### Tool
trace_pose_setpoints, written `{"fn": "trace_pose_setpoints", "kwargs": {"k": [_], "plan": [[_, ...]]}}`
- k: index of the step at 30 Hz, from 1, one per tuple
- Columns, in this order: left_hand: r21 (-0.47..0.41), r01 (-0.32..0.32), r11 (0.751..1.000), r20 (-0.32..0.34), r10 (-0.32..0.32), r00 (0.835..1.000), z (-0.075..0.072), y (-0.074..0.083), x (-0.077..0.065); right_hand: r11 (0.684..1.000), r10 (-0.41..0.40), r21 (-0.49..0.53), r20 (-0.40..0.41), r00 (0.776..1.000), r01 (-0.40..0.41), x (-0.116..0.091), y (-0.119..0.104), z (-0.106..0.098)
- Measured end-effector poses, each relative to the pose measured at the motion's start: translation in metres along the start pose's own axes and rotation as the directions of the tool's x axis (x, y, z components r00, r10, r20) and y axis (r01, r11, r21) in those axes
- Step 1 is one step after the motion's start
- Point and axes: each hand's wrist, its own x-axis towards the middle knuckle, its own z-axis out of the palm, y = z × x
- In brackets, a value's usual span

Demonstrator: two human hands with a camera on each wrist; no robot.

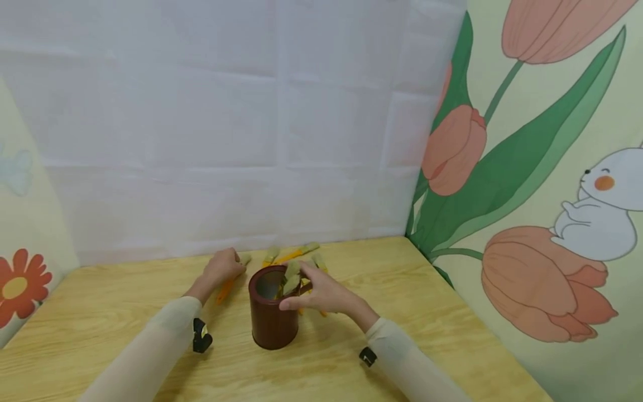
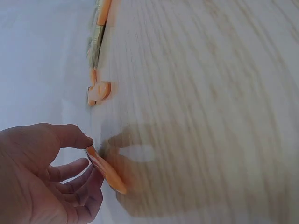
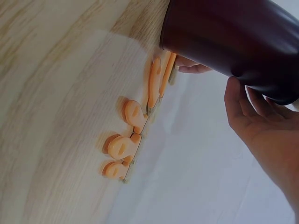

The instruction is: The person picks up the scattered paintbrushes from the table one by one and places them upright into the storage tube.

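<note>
In the head view, a dark brown cylindrical pot [image 1: 274,321] stands upright on the table. Pale brush bristles [image 1: 290,279] stick up at the right of its mouth. My right hand [image 1: 329,291] holds the pot near its rim, thumb against the wall, fingers beside the bristles; the right wrist view shows this hand [image 3: 266,128] touching the pot [image 3: 224,42]. Left of the pot, my left hand [image 1: 222,269] pinches a paintbrush with an orange handle [image 1: 224,292]. In the left wrist view, thumb and finger meet at the end of that orange handle [image 2: 110,173], low over the tabletop.
Behind the pot lie more orange-handled paintbrushes [image 1: 291,255]; the right wrist view shows several rounded orange handles [image 3: 122,147] in a row. The wood-grain table [image 1: 402,312] ends at a white sheet [image 1: 211,139] behind and a tulip-printed sheet [image 1: 542,212] at the right.
</note>
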Motion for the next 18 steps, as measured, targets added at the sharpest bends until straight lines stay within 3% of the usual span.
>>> {"fn": "trace_pose_setpoints", "kwargs": {"k": [7,11,14,18], "plan": [[-0.029,-0.048,0.998,-0.013,0.047,0.999,-0.001,-0.01,0.002,1.0,-0.027,0.008,0.007,1.0,0.027,0.001,0.002,0.0],[-0.065,-0.041,0.997,-0.009,0.04,0.999,-0.005,-0.012,0.004,0.999,-0.036,0.01,0.01,0.999,0.036,0.001,0.002,-0.001],[-0.168,0.01,0.986,0.023,-0.006,1.0,-0.009,-0.009,0.003,1.0,-0.03,0.004,0.005,1.0,0.03,0.001,0.003,-0.001],[-0.322,0.072,0.944,0.079,-0.048,0.996,-0.016,0.001,-0.001,1.0,-0.028,0.009,0.0,1.0,0.028,0.001,0.003,-0.001]]}}
